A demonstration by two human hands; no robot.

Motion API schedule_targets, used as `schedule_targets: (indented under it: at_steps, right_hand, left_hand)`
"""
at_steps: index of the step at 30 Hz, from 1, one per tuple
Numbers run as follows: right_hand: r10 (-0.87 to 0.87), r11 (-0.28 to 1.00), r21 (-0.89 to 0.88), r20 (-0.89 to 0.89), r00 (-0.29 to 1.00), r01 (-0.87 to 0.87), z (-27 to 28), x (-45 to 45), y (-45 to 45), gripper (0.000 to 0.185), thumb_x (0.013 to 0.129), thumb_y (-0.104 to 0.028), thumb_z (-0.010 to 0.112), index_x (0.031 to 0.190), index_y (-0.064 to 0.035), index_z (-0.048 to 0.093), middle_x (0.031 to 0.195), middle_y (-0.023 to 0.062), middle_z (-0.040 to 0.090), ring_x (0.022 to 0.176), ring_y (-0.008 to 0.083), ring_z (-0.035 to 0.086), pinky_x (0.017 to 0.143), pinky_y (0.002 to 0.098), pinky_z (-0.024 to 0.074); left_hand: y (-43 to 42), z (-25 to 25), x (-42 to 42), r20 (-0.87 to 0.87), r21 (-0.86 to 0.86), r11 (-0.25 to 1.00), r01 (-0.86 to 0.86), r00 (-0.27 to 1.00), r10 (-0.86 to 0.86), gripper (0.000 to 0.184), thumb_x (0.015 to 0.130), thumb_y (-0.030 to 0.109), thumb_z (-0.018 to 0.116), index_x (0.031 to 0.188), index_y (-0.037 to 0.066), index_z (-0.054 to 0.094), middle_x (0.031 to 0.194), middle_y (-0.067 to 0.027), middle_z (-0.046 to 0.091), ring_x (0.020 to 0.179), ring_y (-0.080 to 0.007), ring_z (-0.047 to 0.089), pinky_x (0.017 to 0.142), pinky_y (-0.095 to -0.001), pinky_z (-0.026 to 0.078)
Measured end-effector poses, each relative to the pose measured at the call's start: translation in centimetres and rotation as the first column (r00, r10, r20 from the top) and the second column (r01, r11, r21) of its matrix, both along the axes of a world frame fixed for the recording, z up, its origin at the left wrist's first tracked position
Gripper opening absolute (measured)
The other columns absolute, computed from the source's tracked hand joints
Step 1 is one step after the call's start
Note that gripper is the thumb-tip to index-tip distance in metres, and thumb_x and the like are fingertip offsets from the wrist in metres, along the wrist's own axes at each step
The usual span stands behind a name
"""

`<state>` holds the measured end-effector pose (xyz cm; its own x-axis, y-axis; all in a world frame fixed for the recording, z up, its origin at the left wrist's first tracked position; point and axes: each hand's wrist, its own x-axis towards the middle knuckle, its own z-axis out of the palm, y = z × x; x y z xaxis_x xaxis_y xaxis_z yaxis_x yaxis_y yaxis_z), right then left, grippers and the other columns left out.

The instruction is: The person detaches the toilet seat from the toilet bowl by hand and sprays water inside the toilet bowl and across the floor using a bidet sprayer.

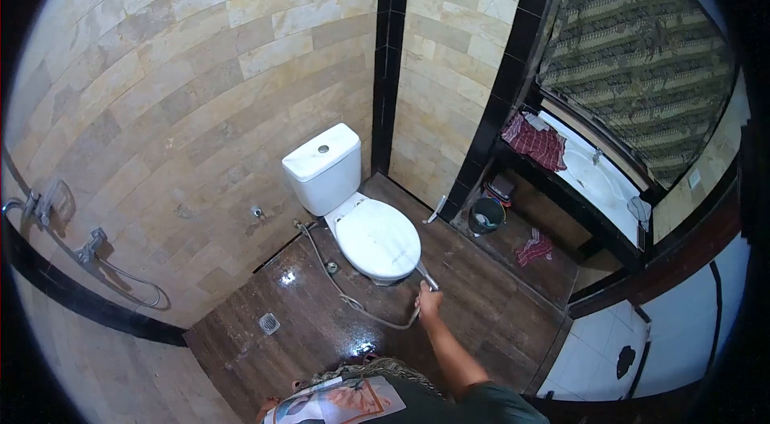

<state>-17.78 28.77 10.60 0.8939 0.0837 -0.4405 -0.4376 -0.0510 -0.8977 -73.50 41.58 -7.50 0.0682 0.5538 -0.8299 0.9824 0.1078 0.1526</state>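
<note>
My right hand (pixel 430 301) is wrapped round a bidet sprayer (pixel 428 273), its head close to the front right edge of the toilet (pixel 377 239). The toilet's lid is down, and streaks mark its white top. From the sprayer a flexible hose (pixel 361 310) loops over the floor to a fitting on the wall beside the toilet. Only a bit of my left hand (pixel 268 408) shows at the bottom edge, beside my shirt; its fingers are too small and partly hidden to make out.
Wet patches shine on the brown floor (pixel 241 348) around a square drain (pixel 269 323). A shower mixer (pixel 92 246) is on the left wall. At right are a sink counter (pixel 597 179) with a red cloth (pixel 536 143), a dark bucket (pixel 486 216) and another cloth (pixel 534 248).
</note>
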Motion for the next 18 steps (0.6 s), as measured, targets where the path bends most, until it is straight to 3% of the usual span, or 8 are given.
schedule_targets:
  at_steps: [4,7,8,10,11,13,16,18]
  right_hand:
    - [0.004,0.998,0.068,0.007,1.0,-0.004,0.1,0.6,-0.2,0.027,0.071,-0.017,0.054,0.051,-0.003,0.042,0.039,0.0037,0.039,0.029,0.0118,0.038,0.027,0.0264,0.0284]
    - [0.117,0.955,-0.279,0.03,0.993,-0.104,-1.7,-0.4,-0.9,0.031,0.068,-0.024,0.056,0.052,0.0017,0.047,0.045,0.0094,0.047,0.035,0.0172,0.046,0.034,0.0307,0.0352]
    - [0.121,0.954,-0.28,0.032,0.992,-0.107,-3.7,-0.7,-1.4,0.031,0.068,-0.024,0.056,0.052,0.0017,0.047,0.045,0.0094,0.047,0.035,0.0172,0.046,0.034,0.0307,0.0352]
    - [0.185,0.908,-0.41,0.209,0.96,-0.086,-10.6,-1.1,-3.0,0.025,0.071,-0.019,0.053,0.055,-0.0013,0.046,0.04,0.0043,0.042,0.029,0.0135,0.04,0.028,0.0275,0.0301]
    - [0.188,0.908,-0.411,0.209,0.96,-0.088,-12.2,-1.3,-3.8,0.025,0.071,-0.019,0.053,0.055,-0.0013,0.046,0.04,0.0043,0.042,0.029,0.0135,0.04,0.028,0.0275,0.0301]
    - [0.179,0.791,-0.61,0.169,0.969,-0.04,-13.9,-1.5,-4.7,0.024,0.071,-0.019,0.053,0.056,-0.0006,0.048,0.04,0.0053,0.042,0.03,0.0153,0.042,0.029,0.0283,0.0315]
    - [0.113,0.874,-0.485,0.142,0.983,-0.03,-4.9,-2.7,-4.4,0.031,0.069,-0.024,0.054,0.063,0.006,0.049,0.051,0.012,0.048,0.04,0.0215,0.049,0.036,0.0321,0.0367]
    - [0.077,0.902,-0.429,0.059,0.995,-0.044,-5.6,-1.4,-4.4,0.031,0.069,-0.024,0.054,0.064,0.0061,0.049,0.05,0.0121,0.048,0.04,0.0218,0.049,0.036,0.0322,0.0365]
  left_hand:
    - [0.0,-0.6,0.3,-0.022,0.047,0.999,0.007,1.0,-0.006,0.037,0.077,0.03,0.032,0.101,0.005,0.045,0.106,-0.0183,0.043,0.102,-0.0277,0.039,0.082,-0.0334,0.033]
    - [-0.1,-0.6,0.6,-0.02,0.099,0.995,-0.009,1.0,0.011,0.037,0.077,0.03,0.032,0.101,0.005,0.045,0.106,-0.0184,0.043,0.102,-0.0275,0.039,0.083,-0.0332,0.033]
    - [-0.1,-0.5,0.8,-0.017,0.116,0.993,-0.015,1.0,0.017,0.037,0.077,0.03,0.032,0.101,0.005,0.045,0.106,-0.0184,0.043,0.102,-0.0275,0.039,0.083,-0.0331,0.032]
    - [-0.1,-0.5,1.0,-0.013,0.15,0.988,-0.026,1.0,0.028,0.037,0.077,0.031,0.032,0.101,0.005,0.045,0.106,-0.0185,0.042,0.102,-0.0274,0.039,0.083,-0.0329,0.032]
    - [-0.1,-0.5,1.1,-0.013,0.166,0.986,-0.03,0.999,0.033,0.037,0.077,0.031,0.032,0.101,0.005,0.045,0.106,-0.0185,0.042,0.102,-0.0273,0.039,0.083,-0.0328,0.032]
    - [0.1,-0.6,1.2,0.028,0.155,0.988,-0.015,1.0,0.01,0.038,0.076,0.032,0.033,0.1,0.004,0.045,0.105,-0.0188,0.043,0.101,-0.0275,0.04,0.082,-0.0328,0.033]
    - [0.5,-0.7,0.7,0.144,0.123,0.991,0.043,0.988,-0.06,0.043,0.075,0.037,0.036,0.096,0.001,0.047,0.1,-0.0197,0.046,0.097,-0.0281,0.042,0.08,-0.0327,0.034]
    - [0.3,-1.1,-0.1,0.177,0.109,0.992,0.064,0.981,-0.083,0.044,0.075,0.038,0.036,0.095,0.001,0.047,0.099,-0.02,0.047,0.096,-0.0282,0.043,0.08,-0.0327,0.034]
